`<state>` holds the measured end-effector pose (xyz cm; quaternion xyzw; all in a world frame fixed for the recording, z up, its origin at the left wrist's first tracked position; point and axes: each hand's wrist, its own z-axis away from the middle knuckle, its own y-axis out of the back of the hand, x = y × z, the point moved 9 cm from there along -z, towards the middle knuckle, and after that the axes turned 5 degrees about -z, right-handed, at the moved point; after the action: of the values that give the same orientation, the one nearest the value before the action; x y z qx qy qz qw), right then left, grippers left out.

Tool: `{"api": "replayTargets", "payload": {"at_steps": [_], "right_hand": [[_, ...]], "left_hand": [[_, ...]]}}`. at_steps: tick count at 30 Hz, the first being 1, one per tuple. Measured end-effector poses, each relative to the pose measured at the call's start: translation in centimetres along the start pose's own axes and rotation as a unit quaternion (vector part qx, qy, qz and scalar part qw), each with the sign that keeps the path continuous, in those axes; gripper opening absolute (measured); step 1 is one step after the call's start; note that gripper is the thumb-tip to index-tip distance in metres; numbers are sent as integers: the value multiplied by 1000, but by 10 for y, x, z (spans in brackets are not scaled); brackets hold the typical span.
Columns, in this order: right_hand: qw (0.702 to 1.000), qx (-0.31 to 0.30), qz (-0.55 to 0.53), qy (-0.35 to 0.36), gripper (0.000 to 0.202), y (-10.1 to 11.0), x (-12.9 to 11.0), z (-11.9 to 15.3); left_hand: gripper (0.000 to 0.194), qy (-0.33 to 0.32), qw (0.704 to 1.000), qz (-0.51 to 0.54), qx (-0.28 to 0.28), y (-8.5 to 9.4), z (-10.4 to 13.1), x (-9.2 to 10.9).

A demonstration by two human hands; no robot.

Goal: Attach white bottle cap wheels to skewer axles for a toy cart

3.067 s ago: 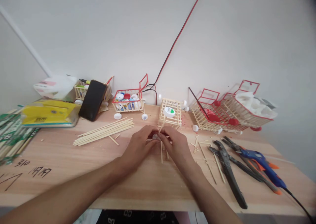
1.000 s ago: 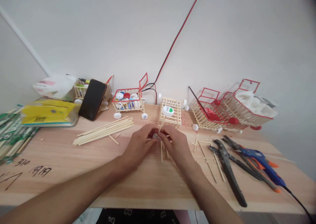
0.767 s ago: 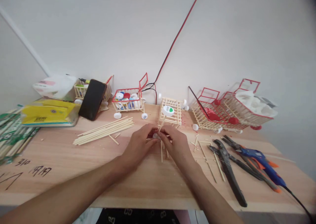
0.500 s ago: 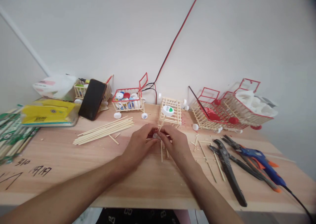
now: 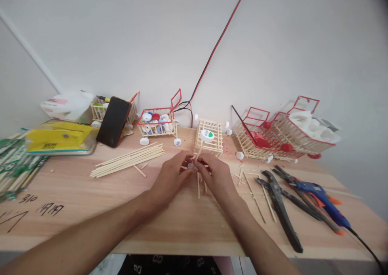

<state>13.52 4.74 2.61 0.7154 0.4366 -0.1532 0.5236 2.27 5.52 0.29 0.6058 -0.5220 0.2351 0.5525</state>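
At far left, green-and-clear packages of sticks (image 5: 15,166) lay near a yellow packet (image 5: 57,139), with the handwritten figures 310 and 147/147 (image 5: 50,211) on the wooden tabletop (image 5: 100,216) below. Behind the packet stood a white bag (image 5: 68,107); beside it, a phone (image 5: 113,121) leaned in front of a small stick-built cart (image 5: 132,114). A sheaf of loose sticks (image 5: 129,161) lay slantwise ahead of a 2nd cart (image 5: 156,134), red-rimmed and filled with bottle caps (image 5: 155,116).

At centre, the left hand (image 5: 174,172) was curled, its thumb and fingers pinched around a small translucent cap (image 5: 190,166). A thin stick (image 5: 199,150) slanted up from the meeting fingertips to a white cap with a green mark (image 5: 207,136); this white cap appeared in front of a slatted stick frame (image 5: 216,142), and whether the 2 touched could not be told. The right hand (image 5: 216,172), likewise nearly closed, gripped the thin stick close to the translucent cap. Below the hands, 2 short sticks (image 5: 198,186) showed on the tabletop.

Farther right stood more red-trimmed carts (image 5: 313,139), with stick offcuts (image 5: 241,176), a black-handled cutter (image 5: 286,218) and a blue glue gun (image 5: 323,202) in front of them.
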Motion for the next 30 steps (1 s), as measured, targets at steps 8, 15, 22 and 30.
{"api": "replayTargets", "payload": {"at_steps": [8,15,22,30], "right_hand": [[1000,2,4,-3,13,1,-2,0],[1000,9,17,-5,15,2,0,0],[1000,21,21,-5,15,5,0,-1],[1000,20,8,-2,13,4,0,0]], "left_hand": [[33,-1,1000,5,5,1,0,2],[25,22,999,29,2,2,1,1],[31,16,998,52,-11,-1,1,2],[37,11,999,43,0,2,1,6]]}}
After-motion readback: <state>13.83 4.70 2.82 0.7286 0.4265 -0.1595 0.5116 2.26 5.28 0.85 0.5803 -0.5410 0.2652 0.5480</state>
